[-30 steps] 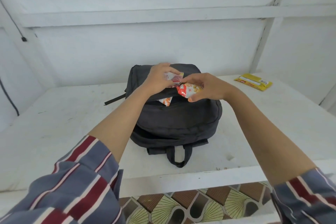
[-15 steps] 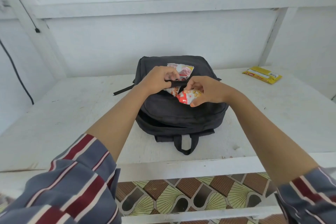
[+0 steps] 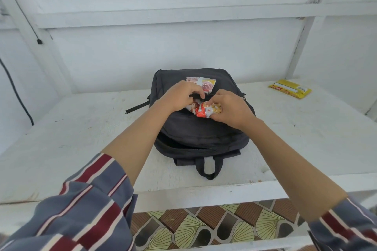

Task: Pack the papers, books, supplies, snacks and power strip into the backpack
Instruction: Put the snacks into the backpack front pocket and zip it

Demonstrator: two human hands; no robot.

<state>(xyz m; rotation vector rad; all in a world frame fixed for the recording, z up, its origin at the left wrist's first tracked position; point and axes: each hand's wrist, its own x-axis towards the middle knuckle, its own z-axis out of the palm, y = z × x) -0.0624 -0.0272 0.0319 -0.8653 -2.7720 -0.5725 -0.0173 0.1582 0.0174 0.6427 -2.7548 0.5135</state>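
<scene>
My right hand (image 3: 230, 110) is clamped on a red snack packet (image 3: 208, 109) at the pocket mouth of the backpack (image 3: 204, 134), which lies flat on the table (image 3: 81, 128). My left hand (image 3: 179, 97), just beside it, curls its fingers on the pocket edge. A pale packet (image 3: 205, 83) beyond is half hidden. The pocket's inside is hard to see.

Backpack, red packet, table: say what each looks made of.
Backpack: dark woven fabric, matte; it sags and creases softly. Red packet: thin printed plastic film, fairly glossy, crumpled in the right hand. Table: probably painted wood, dull white; scuffs and chipped spots show on its top.
</scene>
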